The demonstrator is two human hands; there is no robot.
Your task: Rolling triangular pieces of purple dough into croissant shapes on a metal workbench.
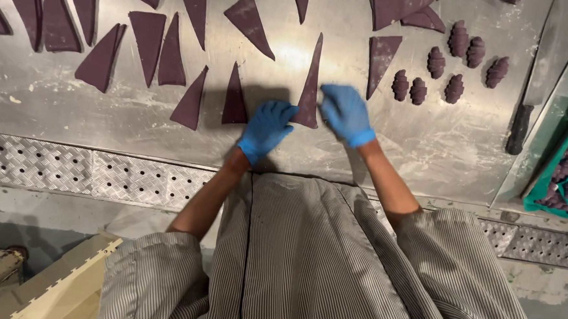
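Note:
A long purple dough triangle (311, 80) lies on the floured steel table (425, 139) with its wide end toward me. My left hand (266, 128), in a blue glove, touches the left corner of that wide end. My right hand (346, 114), also gloved in blue, rests at the right corner. Both sets of fingers press on the dough's near edge. Two more triangles (233, 97) lie just left of it.
Several flat purple triangles (152, 46) cover the table's far side. Several rolled croissant shapes (436, 62) sit at the right. A long knife (539, 75) lies at the right edge, beside a teal tray (545, 191) of rolled pieces. A perforated metal strip (103, 172) borders the table's near edge.

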